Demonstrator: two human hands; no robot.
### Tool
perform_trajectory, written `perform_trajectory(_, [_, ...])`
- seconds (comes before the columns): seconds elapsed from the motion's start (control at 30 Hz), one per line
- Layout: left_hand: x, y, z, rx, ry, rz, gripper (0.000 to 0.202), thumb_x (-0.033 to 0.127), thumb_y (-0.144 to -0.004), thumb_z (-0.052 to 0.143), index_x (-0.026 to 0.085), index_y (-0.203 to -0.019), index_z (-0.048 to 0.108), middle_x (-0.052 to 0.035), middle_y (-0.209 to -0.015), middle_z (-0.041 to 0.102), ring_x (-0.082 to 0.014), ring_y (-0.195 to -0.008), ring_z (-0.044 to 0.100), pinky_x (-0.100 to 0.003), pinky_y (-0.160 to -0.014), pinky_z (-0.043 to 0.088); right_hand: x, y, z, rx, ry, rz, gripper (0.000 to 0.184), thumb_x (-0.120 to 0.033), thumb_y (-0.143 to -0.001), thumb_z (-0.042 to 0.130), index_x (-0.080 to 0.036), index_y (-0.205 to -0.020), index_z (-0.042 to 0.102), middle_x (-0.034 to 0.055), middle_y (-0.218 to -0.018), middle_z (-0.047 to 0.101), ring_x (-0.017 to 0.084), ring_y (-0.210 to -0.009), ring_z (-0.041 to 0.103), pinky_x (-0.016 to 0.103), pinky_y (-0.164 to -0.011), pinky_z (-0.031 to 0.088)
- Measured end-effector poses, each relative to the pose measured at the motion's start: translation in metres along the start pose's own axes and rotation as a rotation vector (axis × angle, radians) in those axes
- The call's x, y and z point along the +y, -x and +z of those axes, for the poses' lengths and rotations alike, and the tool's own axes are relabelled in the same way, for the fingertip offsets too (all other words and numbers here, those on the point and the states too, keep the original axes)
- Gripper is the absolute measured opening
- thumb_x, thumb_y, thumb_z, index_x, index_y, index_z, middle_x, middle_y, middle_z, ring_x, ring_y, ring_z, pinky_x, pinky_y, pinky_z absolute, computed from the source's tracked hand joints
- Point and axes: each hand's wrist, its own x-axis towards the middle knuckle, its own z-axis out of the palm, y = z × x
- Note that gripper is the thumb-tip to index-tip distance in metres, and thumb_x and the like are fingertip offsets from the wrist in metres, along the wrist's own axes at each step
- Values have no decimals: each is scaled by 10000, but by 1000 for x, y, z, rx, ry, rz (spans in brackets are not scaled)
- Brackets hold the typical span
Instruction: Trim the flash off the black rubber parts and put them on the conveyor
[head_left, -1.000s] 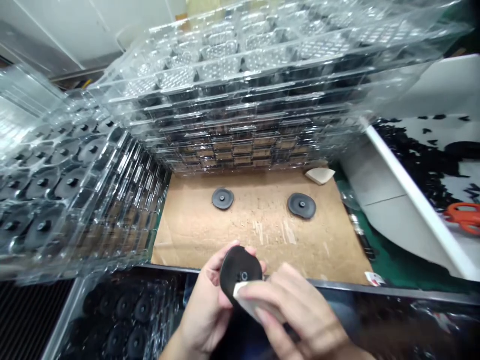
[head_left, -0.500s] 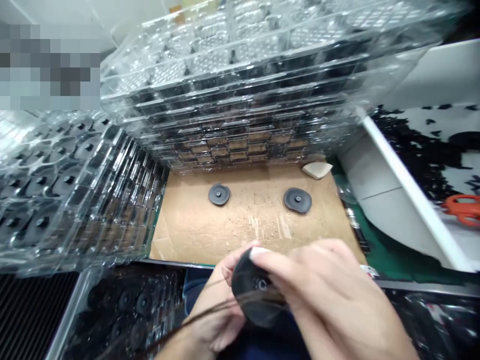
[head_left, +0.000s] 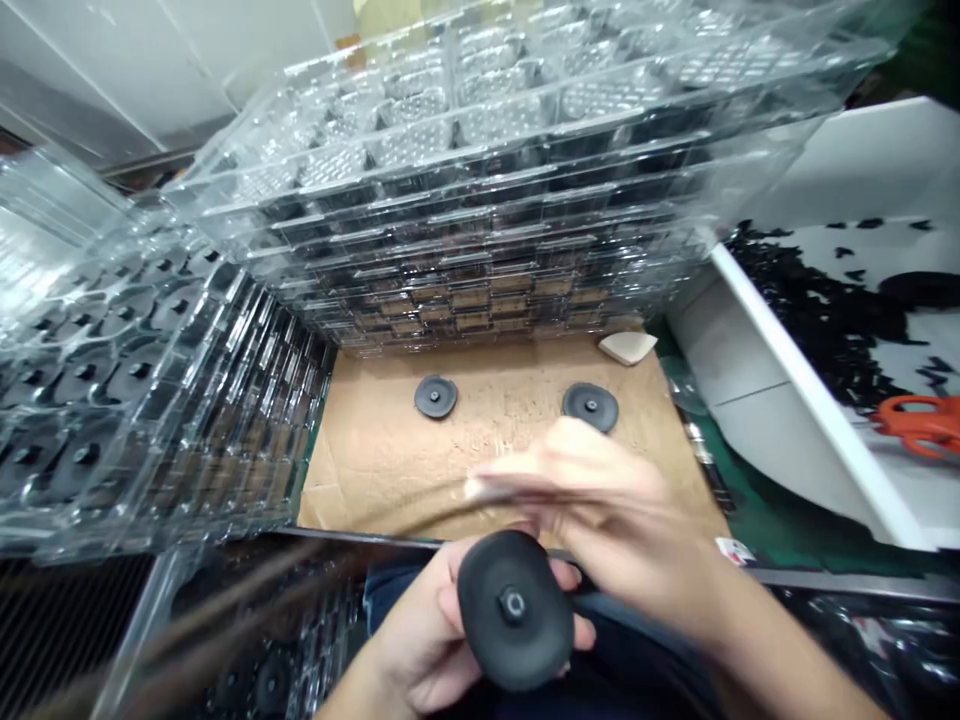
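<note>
My left hand (head_left: 431, 635) grips a black rubber disc (head_left: 517, 610) from below and behind, fingers showing at its right edge. The disc has a raised centre boss with a small ring and faces up toward me. Just above its right side, my right hand (head_left: 607, 510) is smeared by motion, thumb and fingers pressed together. What those fingers hold, if anything, cannot be made out. Two similar grey discs, a left one (head_left: 436, 397) and a right one (head_left: 591, 406), lie on the cardboard sheet (head_left: 375, 460); my right hand is close below the right one.
Stacked clear plastic trays (head_left: 480, 200) stand behind the cardboard, and trays of discs (head_left: 82, 370) at left. At right, a white bin (head_left: 795, 370) holds small black pieces and orange-handled scissors (head_left: 919, 425). A white wedge (head_left: 628, 347) lies at back right. Blurred brown strands cross the lower left.
My right hand has come off the disc and moved up and left over the cardboard. My left hand still holds the disc, now turned more face-up and slightly lower. The view has shifted slightly.
</note>
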Motion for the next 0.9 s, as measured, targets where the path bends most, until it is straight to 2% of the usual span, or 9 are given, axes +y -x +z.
perform_trajectory(0.1, [4, 1, -2, -116, 75, -22, 430, 296, -639, 719, 211, -1049, 624, -72, -1036, 684, -240, -866, 662, -268, -662, 546, 34, 9, 6, 98, -111, 347, 220, -273, -850, 485, -256, -1017, 628, 12, -965, 666, 162, -846, 607, 275, -709, 486])
perform_trajectory(0.17, [6, 1, -4, -112, 86, 11, 437, 301, -643, 716, 212, -1060, 619, -71, -1057, 675, -241, -894, 655, -270, -683, 547, 55, 22, 19, 77, -130, 434, 236, -301, -845, 476, -240, -1013, 631, 25, -982, 661, 171, -874, 619, 284, -729, 507])
perform_trajectory(0.3, [9, -1, -9, -83, 81, 45, 572, 375, -535, 767, 199, -1059, 621, -81, -1097, 656, -260, -933, 639, -283, -703, 550, 82, 50, 52, 86, 7, 493, 308, -301, -861, 413, -166, -1035, 629, 98, -947, 599, 200, -851, 607, 348, -715, 521])
perform_trajectory(0.4, [11, -1, -12, -33, 53, 62, 600, 370, -521, 772, 190, -1071, 613, -108, -1112, 646, -281, -948, 632, -304, -706, 550, 86, 66, 66, 121, 106, 515, 313, -301, -865, 402, -155, -1013, 636, 129, -1052, 517, 218, -924, 579, 388, -785, 498])
perform_trajectory(0.53, [13, -2, -14, -27, 61, 91, 587, 314, -552, 770, 207, -1101, 593, -107, -1140, 633, -279, -977, 618, -319, -746, 535, 88, 77, 69, 99, 204, 517, 340, -292, -789, 531, -192, -1109, 589, 109, -1073, 489, 177, -745, 613, 330, -636, 536])
perform_trajectory(0.63, [11, -2, -16, 4, 42, 93, 590, 311, -524, 785, 195, -1075, 608, -102, -1103, 648, -270, -942, 631, -319, -741, 532, 93, 74, 62, 120, 281, 524, 265, -296, -831, 474, -215, -1037, 621, 79, -940, 538, 197, -759, 611, 336, -618, 525])
perform_trajectory(0.73, [10, 0, -17, 3, 18, 77, 575, 261, -535, 789, 196, -1077, 606, -106, -1102, 646, -271, -947, 629, -323, -762, 518, 80, 57, 45, 150, 299, 512, 240, -309, -864, 431, -200, -971, 616, 56, -841, 600, 198, -748, 608, 323, -633, 507])
perform_trajectory(0.83, [10, 1, -15, -25, -8, 63, 600, 256, -515, 800, 199, -1080, 606, -100, -1070, 660, -271, -940, 631, -311, -777, 497, 41, 33, 23, 188, 274, 373, 206, -296, -875, 454, -240, -1045, 556, 22, -842, 636, 164, -699, 589, 269, -592, 462])
perform_trajectory(0.9, [11, 1, -13, -33, -46, 31, 495, 248, -525, 792, 183, -996, 654, -70, -957, 695, -240, -904, 643, -254, -737, 490, 10, 17, 12, 78, 218, -65, 216, -255, -912, 406, -262, -1082, 540, 10, -854, 652, 147, -701, 572, 286, -658, 420])
